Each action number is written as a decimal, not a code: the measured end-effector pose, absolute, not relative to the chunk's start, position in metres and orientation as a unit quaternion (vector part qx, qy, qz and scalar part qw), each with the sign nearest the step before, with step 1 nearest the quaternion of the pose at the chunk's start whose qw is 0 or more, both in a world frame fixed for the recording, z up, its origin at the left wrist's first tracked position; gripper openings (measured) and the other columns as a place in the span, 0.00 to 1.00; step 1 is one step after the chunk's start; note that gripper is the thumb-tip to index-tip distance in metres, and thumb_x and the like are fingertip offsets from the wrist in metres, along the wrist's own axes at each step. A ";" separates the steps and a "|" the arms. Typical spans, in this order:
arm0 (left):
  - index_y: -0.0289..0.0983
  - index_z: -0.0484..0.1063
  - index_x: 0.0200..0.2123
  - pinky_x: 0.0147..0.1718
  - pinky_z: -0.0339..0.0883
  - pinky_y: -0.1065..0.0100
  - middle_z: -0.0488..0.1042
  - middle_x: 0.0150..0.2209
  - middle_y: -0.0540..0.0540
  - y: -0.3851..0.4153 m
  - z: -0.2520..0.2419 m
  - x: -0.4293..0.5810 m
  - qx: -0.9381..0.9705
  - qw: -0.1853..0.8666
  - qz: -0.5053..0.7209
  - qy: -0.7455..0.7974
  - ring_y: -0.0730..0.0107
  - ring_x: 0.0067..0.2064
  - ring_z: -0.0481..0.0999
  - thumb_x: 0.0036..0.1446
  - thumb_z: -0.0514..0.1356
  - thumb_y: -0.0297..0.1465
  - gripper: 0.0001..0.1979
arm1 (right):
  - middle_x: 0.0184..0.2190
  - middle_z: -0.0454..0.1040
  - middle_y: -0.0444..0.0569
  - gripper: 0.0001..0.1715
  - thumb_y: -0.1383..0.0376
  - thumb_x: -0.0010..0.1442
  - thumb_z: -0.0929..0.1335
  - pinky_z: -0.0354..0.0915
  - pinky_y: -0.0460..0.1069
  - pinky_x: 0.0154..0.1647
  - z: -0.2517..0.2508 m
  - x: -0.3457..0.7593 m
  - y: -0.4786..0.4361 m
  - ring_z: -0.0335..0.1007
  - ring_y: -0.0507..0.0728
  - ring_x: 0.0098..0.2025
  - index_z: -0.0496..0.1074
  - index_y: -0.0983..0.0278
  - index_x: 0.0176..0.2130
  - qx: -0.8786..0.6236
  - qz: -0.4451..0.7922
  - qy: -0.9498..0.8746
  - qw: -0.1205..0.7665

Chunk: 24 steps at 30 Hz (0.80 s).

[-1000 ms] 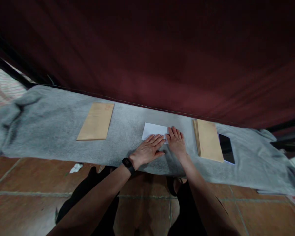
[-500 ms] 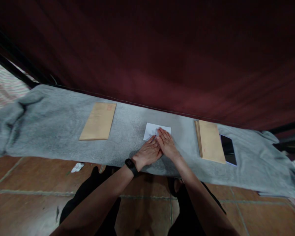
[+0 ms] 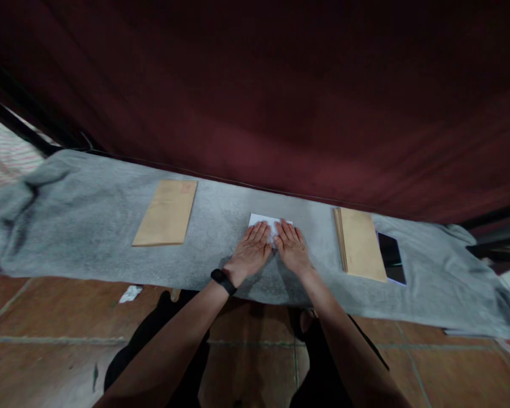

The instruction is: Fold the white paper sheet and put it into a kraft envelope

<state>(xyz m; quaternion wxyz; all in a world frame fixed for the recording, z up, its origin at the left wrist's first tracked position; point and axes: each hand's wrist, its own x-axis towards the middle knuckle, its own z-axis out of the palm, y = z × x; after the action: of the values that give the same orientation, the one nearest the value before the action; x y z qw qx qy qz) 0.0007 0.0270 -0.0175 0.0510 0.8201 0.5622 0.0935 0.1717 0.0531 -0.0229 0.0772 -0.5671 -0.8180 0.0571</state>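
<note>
A small white sheet of paper lies on the grey cloth, its near part covered by my hands. My left hand rests flat on the left side of the sheet, fingers stretched forward. On the sheet's right side lies my right hand, also flat, with its fingers a little spread. A narrow strip of white paper shows between the two hands. Neither hand grips anything.
A brown envelope lies to the left. To the right is a stack of brown envelopes, with a dark-screened phone beside it. Grey cloth covers the narrow bench. A dark red curtain hangs behind.
My hands have moved apart: the left slid left and forward off the right's fingers, and both now lie side by side on the paper. The view shifted slightly.
</note>
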 end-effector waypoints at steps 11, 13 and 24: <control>0.30 0.53 0.70 0.71 0.41 0.52 0.50 0.73 0.35 0.029 -0.016 0.002 0.793 0.019 0.095 0.601 0.53 0.74 0.47 0.71 0.44 0.44 0.32 | 0.73 0.50 0.57 0.34 0.57 0.74 0.53 0.45 0.60 0.72 -0.035 0.179 0.050 0.46 0.62 0.73 0.50 0.71 0.72 -0.602 -0.006 -0.793 0.095; 0.31 0.54 0.70 0.71 0.42 0.52 0.51 0.72 0.35 0.029 -0.015 0.002 0.794 0.019 0.099 0.600 0.53 0.74 0.48 0.71 0.44 0.44 0.32 | 0.72 0.51 0.59 0.34 0.58 0.74 0.54 0.46 0.60 0.71 -0.035 0.182 0.049 0.47 0.62 0.73 0.50 0.72 0.72 -0.605 -0.007 -0.790 0.100; 0.30 0.55 0.69 0.70 0.43 0.49 0.52 0.72 0.33 0.029 -0.019 0.001 0.794 0.030 0.125 0.594 0.51 0.73 0.49 0.71 0.43 0.44 0.32 | 0.73 0.51 0.56 0.33 0.60 0.74 0.52 0.46 0.64 0.71 -0.030 0.201 0.052 0.45 0.63 0.73 0.51 0.67 0.72 -0.626 0.036 -0.774 0.085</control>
<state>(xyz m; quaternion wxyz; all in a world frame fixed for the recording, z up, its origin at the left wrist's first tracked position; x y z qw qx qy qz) 0.0009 0.0291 -0.0186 0.0298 0.7942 0.5939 0.1250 0.2005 0.0517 -0.0299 0.0848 -0.6261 -0.7743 0.0358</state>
